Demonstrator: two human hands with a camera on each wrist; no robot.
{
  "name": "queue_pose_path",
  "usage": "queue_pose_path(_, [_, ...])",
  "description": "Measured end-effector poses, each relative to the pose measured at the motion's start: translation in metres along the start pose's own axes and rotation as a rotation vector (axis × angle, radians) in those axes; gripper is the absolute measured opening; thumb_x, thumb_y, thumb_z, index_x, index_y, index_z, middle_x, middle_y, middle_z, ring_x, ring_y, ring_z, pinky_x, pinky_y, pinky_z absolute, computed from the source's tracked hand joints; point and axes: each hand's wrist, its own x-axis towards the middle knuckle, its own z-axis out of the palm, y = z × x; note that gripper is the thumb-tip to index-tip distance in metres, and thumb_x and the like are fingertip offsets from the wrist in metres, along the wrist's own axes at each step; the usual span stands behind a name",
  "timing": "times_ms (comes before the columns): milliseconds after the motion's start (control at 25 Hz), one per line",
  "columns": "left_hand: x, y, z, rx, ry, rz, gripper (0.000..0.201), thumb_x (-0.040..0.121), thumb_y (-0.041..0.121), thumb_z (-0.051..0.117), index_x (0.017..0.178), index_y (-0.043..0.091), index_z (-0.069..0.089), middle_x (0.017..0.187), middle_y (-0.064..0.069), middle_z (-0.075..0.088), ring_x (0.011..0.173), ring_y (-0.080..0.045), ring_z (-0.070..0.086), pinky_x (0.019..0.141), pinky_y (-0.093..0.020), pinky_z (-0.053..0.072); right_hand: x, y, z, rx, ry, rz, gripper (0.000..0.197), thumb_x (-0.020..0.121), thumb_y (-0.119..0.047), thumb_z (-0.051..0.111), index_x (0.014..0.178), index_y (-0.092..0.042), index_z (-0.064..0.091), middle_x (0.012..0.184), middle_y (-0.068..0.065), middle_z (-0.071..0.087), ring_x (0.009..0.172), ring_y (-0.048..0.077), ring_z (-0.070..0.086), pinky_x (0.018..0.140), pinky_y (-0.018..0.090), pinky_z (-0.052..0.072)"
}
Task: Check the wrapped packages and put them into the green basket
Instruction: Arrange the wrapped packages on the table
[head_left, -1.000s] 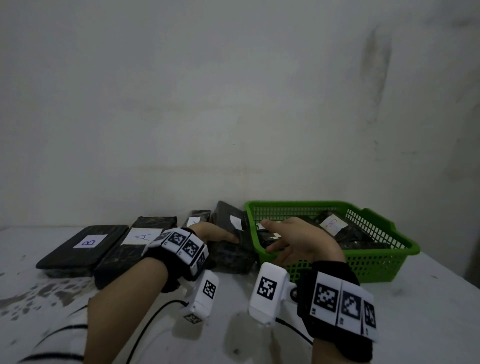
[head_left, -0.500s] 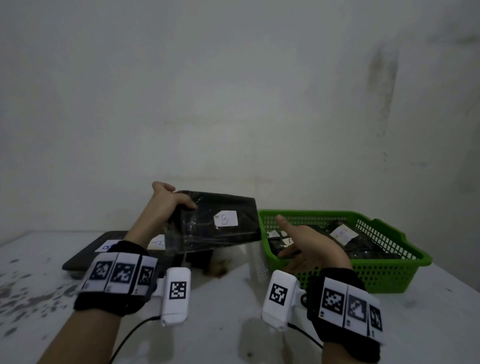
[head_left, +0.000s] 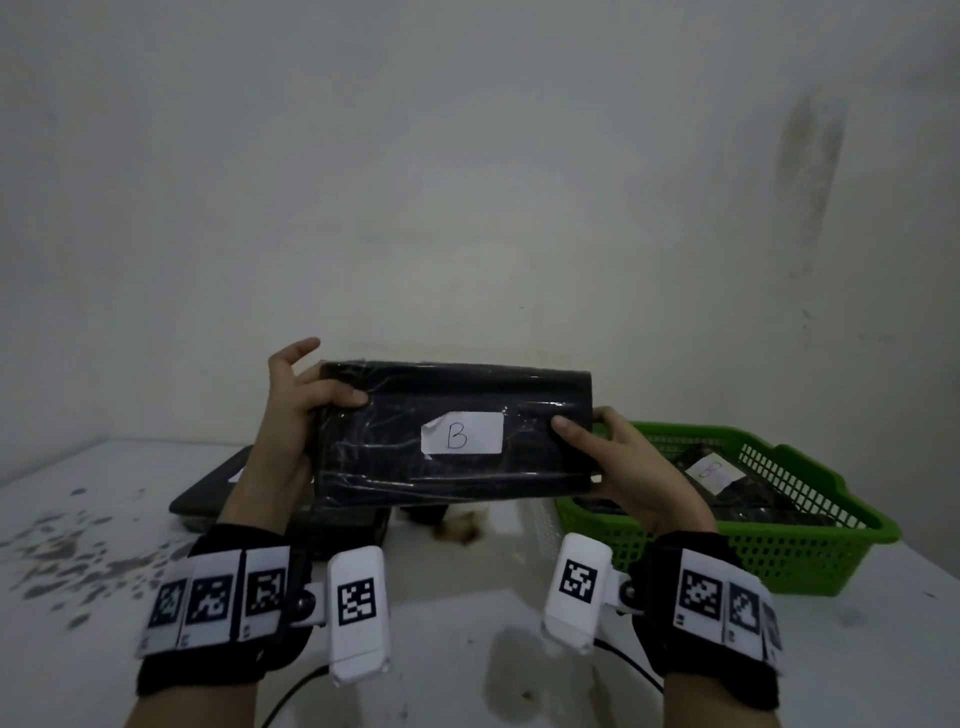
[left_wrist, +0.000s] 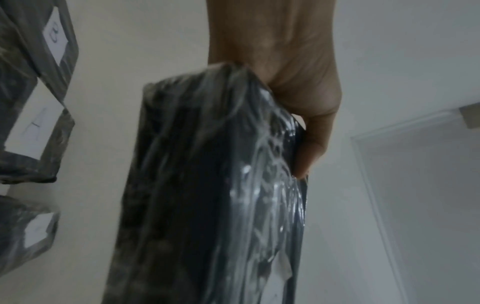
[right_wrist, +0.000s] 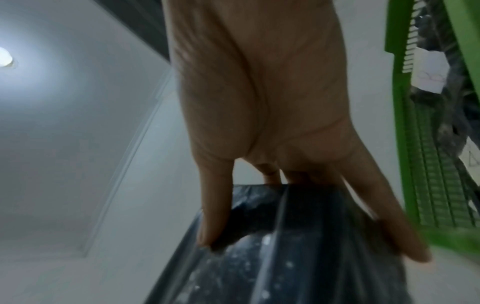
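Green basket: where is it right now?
Head view: the green basket sits on the table at right, near the wall, just beyond the right hand.

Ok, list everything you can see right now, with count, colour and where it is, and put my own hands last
held package: one, black, clear-wrapped, white B label, lifted above the table
packages on table: at least three, dark, white labels, lying behind the left hand
green basket: one, on the table at right
packages in basket: several, dark, exact count unclear
table: one, white, dark flecks at left
left hand: grips package's left end
right hand: grips package's right end
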Motion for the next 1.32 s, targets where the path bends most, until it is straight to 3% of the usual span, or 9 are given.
queue_pose_path(120, [0.004, -0.002, 0.005, 0.119, 0.025, 0.006, 0.068, 0.064, 0.022, 0.077, 0.117, 0.017, 0.035, 0.097, -0.003, 0.061, 0.076, -0.016, 0.064, 0.075, -0.038, 0.054, 0.004, -0.004, 0.003, 0.226, 0.039, -0.016, 0.051, 0.082, -0.029, 0.063, 0.121, -0.002, 0.045, 0.108, 0.014, 0.064, 0.088, 0.021, 0.064, 0.066, 0.038, 0.054])
queue_pose_path(240, [0.006, -0.007, 0.006, 0.282, 0.017, -0.065, 0.056, 0.078, 0.038, 0.066, 0.115, 0.020, 0.028, 0.100, -0.008, 0.063, 0.086, -0.023, 0.064, 0.090, -0.049, 0.050, 0.006, -0.007, 0.008, 0.303, 0.116, -0.069, 0.042, 0.090, -0.024, 0.057, 0.121, -0.001, 0.041, 0.098, 0.010, 0.064, 0.082, 0.020, 0.062, 0.075, 0.042, 0.053])
queue_pose_path(400, [0.001, -0.006, -0.006, 0.326, -0.170, -0.123, 0.053, 0.085, 0.007, 0.060, 0.125, 0.026, 0.031, 0.117, -0.007, 0.057, 0.094, -0.020, 0.062, 0.080, -0.043, 0.052, 0.007, -0.004, 0.011, 0.331, 0.179, -0.143, 0.034, 0.091, -0.024, 0.055, 0.116, -0.007, 0.041, 0.093, 0.005, 0.062, 0.086, 0.019, 0.061, 0.098, 0.048, 0.046])
queue_pose_path(600, [0.006, -0.003, -0.008, 0.273, -0.143, -0.009, 0.050, 0.084, -0.013, 0.050, 0.122, 0.016, 0.033, 0.125, 0.001, 0.049, 0.094, -0.009, 0.057, 0.060, -0.027, 0.057, 0.003, -0.008, 0.010, 0.290, 0.119, -0.218, 0.029, 0.094, -0.020, 0.051, 0.117, -0.009, 0.038, 0.096, 0.003, 0.063, 0.087, 0.015, 0.061, 0.090, 0.048, 0.050])
queue_pose_path(800, [0.011, -0.009, -0.006, 0.330, -0.113, 0.065, 0.050, 0.091, -0.008, 0.043, 0.136, 0.010, 0.030, 0.121, -0.004, 0.049, 0.117, -0.024, 0.049, 0.100, -0.043, 0.042, 0.003, -0.011, 0.010, 0.284, 0.094, -0.274, 0.028, 0.091, -0.014, 0.055, 0.114, -0.011, 0.040, 0.100, 0.004, 0.064, 0.086, 0.014, 0.064, 0.080, 0.044, 0.055])
queue_pose_path(920, [0.013, -0.013, -0.002, 0.376, -0.077, 0.096, 0.044, 0.094, -0.001, 0.043, 0.134, 0.014, 0.035, 0.125, -0.006, 0.051, 0.121, -0.025, 0.048, 0.106, -0.048, 0.037, 0.001, -0.013, 0.006, 0.309, 0.073, -0.341, 0.038, 0.085, -0.004, 0.060, 0.118, -0.015, 0.046, 0.111, 0.012, 0.064, 0.095, 0.023, 0.065, 0.088, 0.045, 0.053])
queue_pose_path(1120, [0.013, -0.020, -0.002, 0.416, -0.045, 0.013, 0.029, 0.095, 0.012, 0.046, 0.124, 0.013, 0.044, 0.121, -0.009, 0.054, 0.118, -0.029, 0.051, 0.104, -0.048, 0.039, -0.006, -0.017, 0.000, 0.302, 0.021, -0.546, 0.058, 0.070, 0.012, 0.063, 0.112, -0.027, 0.051, 0.113, 0.007, 0.063, 0.098, 0.020, 0.064, 0.076, 0.030, 0.055])
queue_pose_path(1240, [0.009, -0.016, 0.000, 0.479, -0.127, -0.066, 0.059, 0.082, 0.047, 0.059, 0.129, 0.015, 0.045, 0.125, -0.004, 0.054, 0.118, -0.026, 0.053, 0.090, -0.038, 0.048, -0.013, -0.027, 0.006, 0.204, 0.078, -0.730, 0.065, 0.067, 0.017, 0.067, 0.104, -0.030, 0.043, 0.119, 0.000, 0.058, 0.106, 0.014, 0.057, 0.080, 0.027, 0.052])
queue_pose_path(1320, [0.001, -0.006, 0.006, 0.312, -0.190, -0.148, 0.100, 0.048, 0.079, 0.062, 0.125, 0.019, 0.046, 0.121, -0.002, 0.056, 0.107, -0.029, 0.061, 0.073, -0.034, 0.055, -0.022, -0.038, 0.014, 0.102, 0.038, -0.839, 0.065, 0.064, 0.018, 0.069, 0.098, -0.030, 0.041, 0.117, -0.007, 0.057, 0.108, 0.004, 0.055, 0.079, 0.024, 0.052])
